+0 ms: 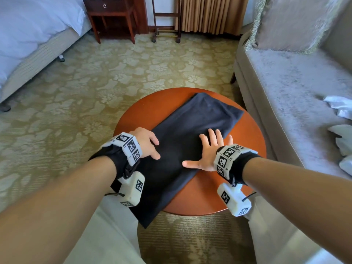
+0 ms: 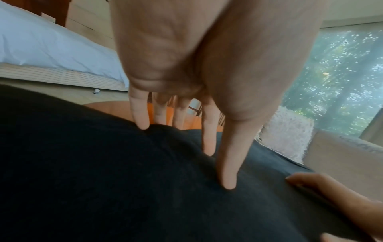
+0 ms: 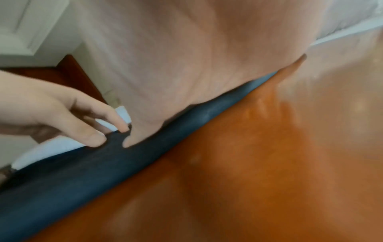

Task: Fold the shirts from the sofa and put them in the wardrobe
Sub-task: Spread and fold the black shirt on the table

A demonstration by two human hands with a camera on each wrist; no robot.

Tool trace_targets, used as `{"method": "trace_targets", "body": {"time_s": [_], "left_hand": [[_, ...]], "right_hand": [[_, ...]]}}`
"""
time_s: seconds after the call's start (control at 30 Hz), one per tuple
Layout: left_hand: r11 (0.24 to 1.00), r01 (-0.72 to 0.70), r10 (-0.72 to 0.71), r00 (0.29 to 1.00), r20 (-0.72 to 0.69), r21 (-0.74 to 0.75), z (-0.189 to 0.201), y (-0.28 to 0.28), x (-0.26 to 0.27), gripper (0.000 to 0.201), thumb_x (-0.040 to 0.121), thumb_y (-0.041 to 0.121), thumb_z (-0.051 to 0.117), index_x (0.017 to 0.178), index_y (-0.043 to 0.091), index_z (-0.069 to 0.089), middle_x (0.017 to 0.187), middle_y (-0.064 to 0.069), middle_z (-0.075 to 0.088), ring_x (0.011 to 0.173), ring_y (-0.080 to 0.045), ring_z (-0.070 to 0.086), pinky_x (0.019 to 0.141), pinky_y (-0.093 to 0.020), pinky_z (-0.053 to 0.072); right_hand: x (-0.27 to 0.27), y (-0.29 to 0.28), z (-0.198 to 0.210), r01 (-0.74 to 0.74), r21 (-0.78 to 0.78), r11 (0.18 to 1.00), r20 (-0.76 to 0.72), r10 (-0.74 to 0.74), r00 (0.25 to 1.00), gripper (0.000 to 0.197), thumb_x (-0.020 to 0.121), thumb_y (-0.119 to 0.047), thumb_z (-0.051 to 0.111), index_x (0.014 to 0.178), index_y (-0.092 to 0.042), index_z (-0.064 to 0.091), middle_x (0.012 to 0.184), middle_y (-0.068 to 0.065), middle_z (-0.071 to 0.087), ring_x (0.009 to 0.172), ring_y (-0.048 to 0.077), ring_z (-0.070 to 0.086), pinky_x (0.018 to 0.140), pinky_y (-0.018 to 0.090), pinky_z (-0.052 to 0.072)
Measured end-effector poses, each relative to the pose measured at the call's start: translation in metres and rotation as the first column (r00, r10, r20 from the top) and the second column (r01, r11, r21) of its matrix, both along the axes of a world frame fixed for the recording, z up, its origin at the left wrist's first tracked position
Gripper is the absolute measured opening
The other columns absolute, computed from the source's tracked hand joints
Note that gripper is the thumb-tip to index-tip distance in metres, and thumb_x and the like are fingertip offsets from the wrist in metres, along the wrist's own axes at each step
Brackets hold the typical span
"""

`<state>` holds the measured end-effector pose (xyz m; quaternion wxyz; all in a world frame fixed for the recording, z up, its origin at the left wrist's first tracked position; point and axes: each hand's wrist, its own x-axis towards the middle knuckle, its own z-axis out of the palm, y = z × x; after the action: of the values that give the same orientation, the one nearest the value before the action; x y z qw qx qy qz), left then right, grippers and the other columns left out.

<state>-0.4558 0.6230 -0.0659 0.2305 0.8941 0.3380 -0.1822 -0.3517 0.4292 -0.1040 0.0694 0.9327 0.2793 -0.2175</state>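
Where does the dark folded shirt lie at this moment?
In the head view, the dark folded shirt lies diagonally across the round orange-brown wooden table, left of the grey sofa, its near end overhanging the rim.

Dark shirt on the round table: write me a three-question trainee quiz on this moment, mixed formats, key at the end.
1. True or false: the dark shirt lies wholly on the round table.
2. Multiple choice. The right hand is: A) pinching a sleeve, B) lying flat on the shirt with fingers spread, C) off the table.
3. Fill in: the white clothes not yet folded lie on the ____.

Key:
1. False: its near end hangs over the table edge.
2. B. The left hand also rests its fingers on the shirt.
3. Sofa.
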Motion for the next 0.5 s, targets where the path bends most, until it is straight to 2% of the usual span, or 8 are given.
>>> {"method": "trace_targets", "body": {"time_s": [0.07,0.1,0.2,0.27,0.33,0.4,0.47,0.5], "left_hand": [[0.997,-0.068,0.068,0.998,0.018,0.03,-0.005,0.004,-0.003,0.034,0.062,0.02,0.093,0.087,0.029,0.072,0.103,0.002,0.065,0.087,-0.021,0.064,0.079,-0.031,0.053],[0.994,-0.099,0.098,0.995,0.024,0.053,-0.006,0.005,-0.006,0.031,0.061,0.021,0.093,0.085,0.025,0.073,0.099,0.002,0.067,0.086,-0.021,0.065,0.079,-0.031,0.053],[0.984,-0.168,0.169,0.986,-0.005,0.061,-0.014,0.01,-0.016,0.036,0.059,0.034,0.094,0.084,0.017,0.075,0.094,-0.001,0.071,0.091,-0.023,0.067,0.088,-0.036,0.055],[0.979,-0.201,0.202,0.978,-0.053,0.018,-0.016,0.011,-0.02,0.044,0.056,0.04,0.094,0.084,0.014,0.073,0.092,-0.004,0.072,0.091,-0.025,0.068,0.089,-0.039,0.055],[0.971,-0.237,0.235,0.97,-0.057,-0.021,-0.018,0.01,-0.024,0.048,0.05,0.041,0.095,0.079,0.013,0.069,0.085,-0.006,0.073,0.083,-0.027,0.069,0.086,-0.04,0.057],[0.955,-0.286,0.285,0.958,-0.029,-0.077,-0.021,0.008,-0.029,0.055,0.043,0.04,0.096,0.08,0.011,0.067,0.077,-0.008,0.073,0.074,-0.028,0.071,0.08,-0.04,0.059],[0.934,-0.332,0.334,0.942,-0.004,-0.131,-0.023,0.003,-0.034,0.059,0.043,0.038,0.095,0.087,0.009,0.068,0.077,-0.011,0.072,0.071,-0.028,0.071,0.077,-0.041,0.061],[0.927,-0.344,0.349,0.937,0.007,-0.15,-0.023,0.0,-0.037,0.063,0.043,0.04,0.094,0.089,0.007,0.068,0.081,-0.012,0.072,0.074,-0.029,0.07,0.077,-0.042,0.061]], "right_hand": [[0.014,-0.003,-0.001,-0.069,-0.053,0.996,0.004,0.07,0.998,0.123,0.063,-0.095,0.038,0.154,-0.027,-0.009,0.16,0.004,-0.022,0.146,0.027,-0.022,0.114,0.057,-0.013],[0.021,-0.003,0.0,-0.1,-0.071,0.992,0.022,0.102,0.995,0.122,0.064,-0.094,0.038,0.154,-0.028,-0.01,0.16,0.005,-0.022,0.146,0.029,-0.022,0.114,0.058,-0.012],[0.041,0.006,0.009,-0.169,-0.127,0.977,0.128,0.185,0.974,0.117,0.066,-0.092,0.04,0.155,-0.029,-0.004,0.16,0.009,-0.022,0.146,0.034,-0.021,0.114,0.059,-0.008],[0.045,0.012,0.021,-0.14,-0.142,0.98,0.157,0.162,0.974,0.115,0.069,-0.087,0.048,0.155,-0.027,0.002,0.16,0.011,-0.021,0.146,0.035,-0.019,0.114,0.059,-0.005],[0.041,0.014,0.031,-0.031,-0.067,0.997,0.153,0.041,0.987,0.111,0.07,-0.076,0.062,0.154,-0.023,0.011,0.16,0.012,-0.011,0.147,0.036,-0.009,0.116,0.057,0.001],[0.034,0.012,0.036,0.128,0.078,0.989,0.133,-0.137,0.982,0.099,0.072,-0.06,0.073,0.148,-0.018,0.025,0.155,0.014,0.011,0.143,0.036,0.012,0.116,0.053,0.017],[0.024,0.005,0.034,0.293,0.193,0.937,0.076,-0.312,0.947,0.088,0.074,-0.05,0.073,0.142,-0.011,0.032,0.143,0.014,0.028,0.133,0.035,0.028,0.111,0.048,0.03],[0.018,0.0,0.033,0.369,0.222,0.902,0.035,-0.386,0.922,0.087,0.075,-0.05,0.071,0.142,-0.009,0.032,0.141,0.015,0.031,0.131,0.036,0.031,0.109,0.046,0.031]]}}
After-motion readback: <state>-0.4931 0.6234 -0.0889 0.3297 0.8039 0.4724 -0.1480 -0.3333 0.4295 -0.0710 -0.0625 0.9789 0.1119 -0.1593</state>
